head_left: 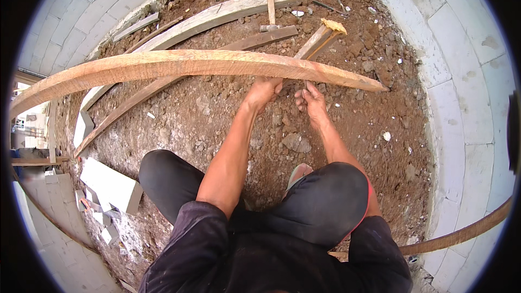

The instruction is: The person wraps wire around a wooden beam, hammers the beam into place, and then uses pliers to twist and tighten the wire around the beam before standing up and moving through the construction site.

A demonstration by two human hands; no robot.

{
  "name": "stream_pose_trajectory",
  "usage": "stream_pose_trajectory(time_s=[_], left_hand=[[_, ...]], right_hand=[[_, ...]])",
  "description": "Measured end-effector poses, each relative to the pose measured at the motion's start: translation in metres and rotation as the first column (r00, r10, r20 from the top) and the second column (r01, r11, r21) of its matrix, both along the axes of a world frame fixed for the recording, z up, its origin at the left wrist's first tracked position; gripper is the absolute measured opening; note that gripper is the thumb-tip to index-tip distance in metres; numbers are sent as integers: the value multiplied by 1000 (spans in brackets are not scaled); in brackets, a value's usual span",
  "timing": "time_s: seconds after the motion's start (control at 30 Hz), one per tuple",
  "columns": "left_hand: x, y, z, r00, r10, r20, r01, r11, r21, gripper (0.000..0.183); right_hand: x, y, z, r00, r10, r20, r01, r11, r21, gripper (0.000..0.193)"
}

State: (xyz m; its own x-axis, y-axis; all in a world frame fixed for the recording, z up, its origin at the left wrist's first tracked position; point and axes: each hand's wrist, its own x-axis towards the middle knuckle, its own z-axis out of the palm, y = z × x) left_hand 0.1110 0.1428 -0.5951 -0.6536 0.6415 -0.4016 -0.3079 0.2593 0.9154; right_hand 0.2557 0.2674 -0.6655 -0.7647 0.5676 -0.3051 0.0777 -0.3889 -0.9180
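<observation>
A long wooden beam point(184, 65) crosses in front of me, curved by the lens. Just under it my left hand point(263, 93) is closed, partly hidden by the beam's lower edge, so what it grips does not show. Close by on the right, my right hand point(312, 102) has thumb and fingers pinched together near the beam. Anything in that pinch is too small to make out. Beyond the beam, a short wooden piece point(315, 43) with a rough yellow end point(334, 26) slants up from behind it. A hammer point(270, 2) with a wooden handle lies farther off.
Stony brown soil point(380, 130) lies between pale block walls point(467, 103). A thick pale timber point(217, 16) and a thinner board point(135, 100) rest beyond the beam. White blocks point(111, 184) sit at left. Metal rods point(328, 6) lie far right.
</observation>
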Motion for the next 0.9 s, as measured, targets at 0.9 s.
stream_pose_trajectory(time_s=[0.9], left_hand=[[-10,8,-4,975,107,-193,-42,948,315,37]], right_hand=[[10,-24,52,980,-35,198,-127,654,745,47]])
